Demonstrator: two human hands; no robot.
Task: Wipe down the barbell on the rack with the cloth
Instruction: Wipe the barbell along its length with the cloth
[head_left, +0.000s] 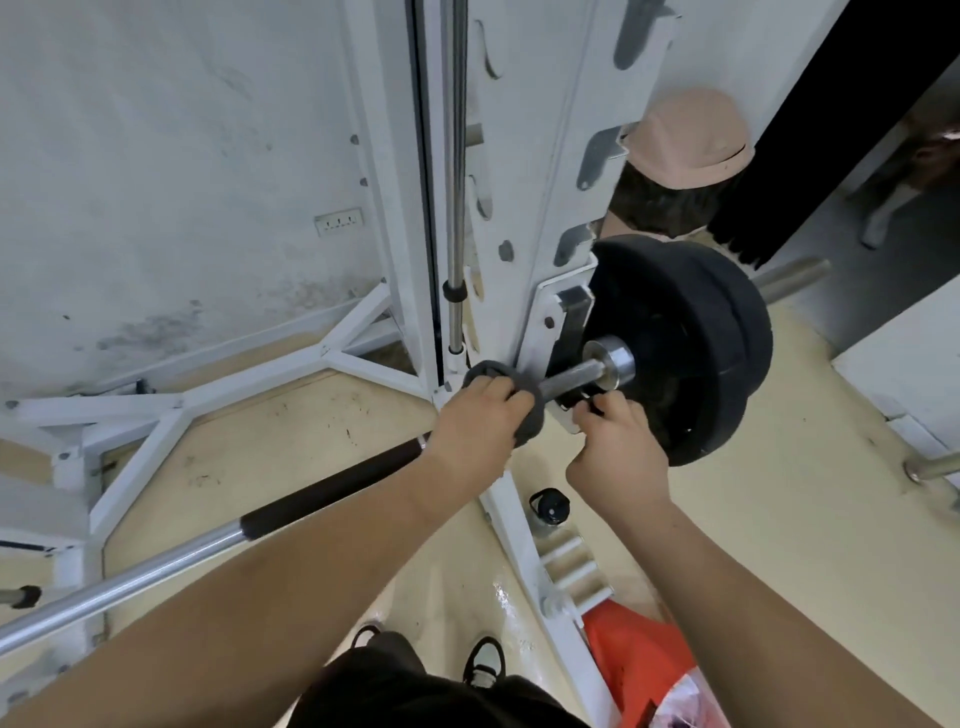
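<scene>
The barbell (156, 566) runs from lower left to upper right through the white rack (519, 208). It has a silver shaft, a black foam sleeve and a knurled section (569, 376) by the collar. Black weight plates (691, 343) sit on its right end. My left hand (478, 421) is closed over a dark grey cloth (525, 415) wrapped round the bar, right beside the rack upright. My right hand (618, 452) is just right of it, its fingers curled on a black latch (589, 404) at the bar's bracket, close to the plates.
A chrome guide rod (457, 182) stands upright in the rack. A person in a pink cap (685, 140) is behind the rack. On the floor lie a black bottle (550, 506) and an orange bag (644, 670). My shoes (483, 660) are below.
</scene>
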